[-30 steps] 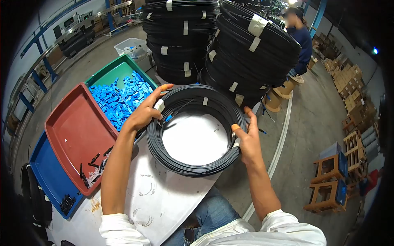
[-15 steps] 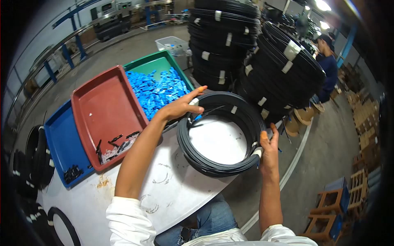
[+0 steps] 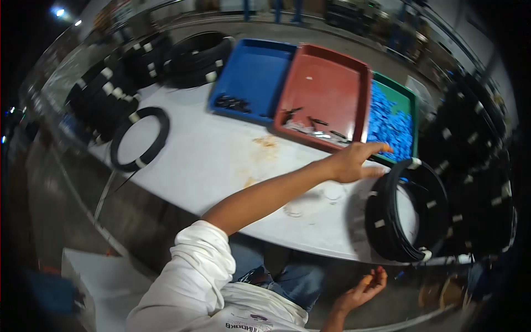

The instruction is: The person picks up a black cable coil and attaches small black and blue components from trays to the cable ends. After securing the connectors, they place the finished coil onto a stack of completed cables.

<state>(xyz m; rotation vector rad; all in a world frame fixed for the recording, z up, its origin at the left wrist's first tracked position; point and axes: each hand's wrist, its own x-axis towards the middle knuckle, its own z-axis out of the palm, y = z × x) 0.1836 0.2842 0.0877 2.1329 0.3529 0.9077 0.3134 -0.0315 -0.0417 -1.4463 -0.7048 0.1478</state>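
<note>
A thick coil of black cable with white tape bands stands at the right of the white table, near its front edge. My left hand is just left of the coil's upper rim, thumb and fingers apart, holding nothing. Below the table edge hangs my right hand, away from the coil, fingers loosely bent and apart with nothing in them. Orange coverings show on some fingertips. A small blue piece is partly visible inside the coil's rim.
A blue tray, a red tray and a green tray with blue pieces line the back. Black coils are stacked at left, near a single thin coil. Dark coil stacks rise at right.
My view has swung left, bringing the left-side coils into sight. My right hand has let go of the coil and dropped below the table edge. My left hand has come off the coil's rim.
</note>
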